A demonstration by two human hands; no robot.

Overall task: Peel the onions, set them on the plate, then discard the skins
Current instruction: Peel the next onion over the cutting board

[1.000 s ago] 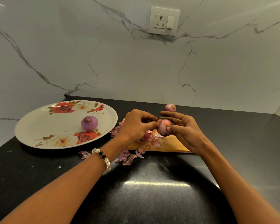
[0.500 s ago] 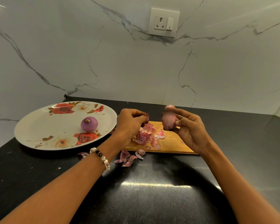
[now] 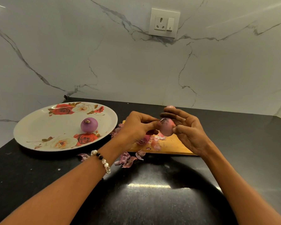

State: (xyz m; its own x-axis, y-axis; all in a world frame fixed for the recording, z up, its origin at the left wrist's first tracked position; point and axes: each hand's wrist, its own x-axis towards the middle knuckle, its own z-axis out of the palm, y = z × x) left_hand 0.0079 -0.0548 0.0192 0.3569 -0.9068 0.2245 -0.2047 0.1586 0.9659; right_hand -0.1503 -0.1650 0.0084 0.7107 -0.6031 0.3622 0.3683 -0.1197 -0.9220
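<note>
Leftmost, a floral plate (image 3: 31,132) on the black counter (image 3: 152,200), carrying one peeled purple onion (image 3: 89,125) that sits root end up, well apart from the hands. Just right of the plate's near rim, loose skins (image 3: 127,159) scattered on the counter and over the near left part of a wooden cutting board (image 3: 173,146). Above the board, the left hand (image 3: 136,127), beaded bracelet (image 3: 101,159) at the wrist, fingers curled, thumb and fingertips pinching at the left side of a pink, half-peeled onion (image 3: 166,128). Held clear of the board, that onion lies tilted, long axis running from upper left to lower right, a dark patch of skin at its upper-left end. Further right, the right hand (image 3: 190,135), palm toward the camera, thumb pressed to the onion's right end and fingers arched over its top, gripping it. Behind those fingers, a third onion (image 3: 170,107), mostly hidden. High on the marble wall, a white socket (image 3: 164,22).
</note>
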